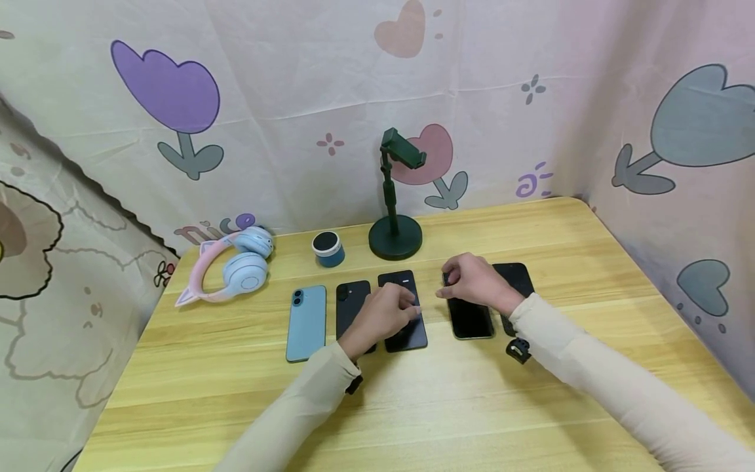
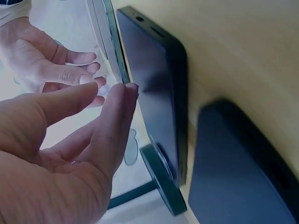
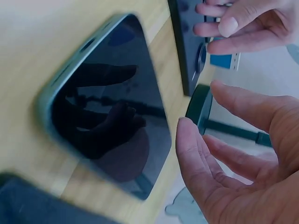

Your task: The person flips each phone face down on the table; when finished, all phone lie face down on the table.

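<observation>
My left hand (image 1: 383, 313) hovers over a dark phone (image 1: 407, 337), its fingers loosely bent with nothing between them. In the left wrist view, those fingertips overlap the edge of that phone. Partly behind the same hand lies another dark phone (image 1: 348, 301) with a camera bump. My right hand (image 1: 476, 282) is above a phone with a glossy black screen (image 1: 472, 321); in the right wrist view its thumb and fingers are apart and empty, and the screen (image 3: 107, 93) reflects the hand. A black phone (image 1: 519, 278) lies beyond that wrist, partly covered by the forearm.
A light blue phone (image 1: 307, 324) lies back up at the left of the row. Behind it are cat-ear headphones (image 1: 244, 272) and a small blue-and-white jar (image 1: 328, 249). A dark green phone stand (image 1: 395, 237) rises at the back of the wooden table (image 1: 448, 406), before a patterned cloth.
</observation>
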Tool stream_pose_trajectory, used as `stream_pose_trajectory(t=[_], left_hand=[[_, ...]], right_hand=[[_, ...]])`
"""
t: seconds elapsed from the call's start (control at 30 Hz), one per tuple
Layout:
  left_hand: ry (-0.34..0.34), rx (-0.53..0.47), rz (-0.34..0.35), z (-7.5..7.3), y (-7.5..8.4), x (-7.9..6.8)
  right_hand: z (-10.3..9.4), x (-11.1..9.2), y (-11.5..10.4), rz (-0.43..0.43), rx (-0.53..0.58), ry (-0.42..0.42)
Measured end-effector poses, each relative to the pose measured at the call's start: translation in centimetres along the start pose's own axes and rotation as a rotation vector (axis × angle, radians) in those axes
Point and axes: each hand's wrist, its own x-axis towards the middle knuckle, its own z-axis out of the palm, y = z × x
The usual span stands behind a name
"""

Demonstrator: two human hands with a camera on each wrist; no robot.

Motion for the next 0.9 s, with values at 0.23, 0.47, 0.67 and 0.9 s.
stream_pose_trajectory(t=[0.23, 0.47, 0.67, 0.9], left_hand=[[-0.007, -0.004, 0.045, 1.0, 1.0, 1.0], [-0.023, -0.021, 0.057, 1.6, 1.8, 1.8], [-0.036, -0.023, 0.041, 2.3, 2.4, 2.6], [-0.035, -0.008, 0.053, 3.0, 3.2, 3.5]], right_hand=[[-1.5, -0.9, 1.9, 0.088, -0.019, 0.018], [-2.3, -1.4, 3.5, 0.112, -0.014, 0.026], [-2.4, -1.4, 4.5, 0.138, 0.067, 0.014], [-2.0, -1.1, 4.9, 0.181, 0.101, -0.012]])
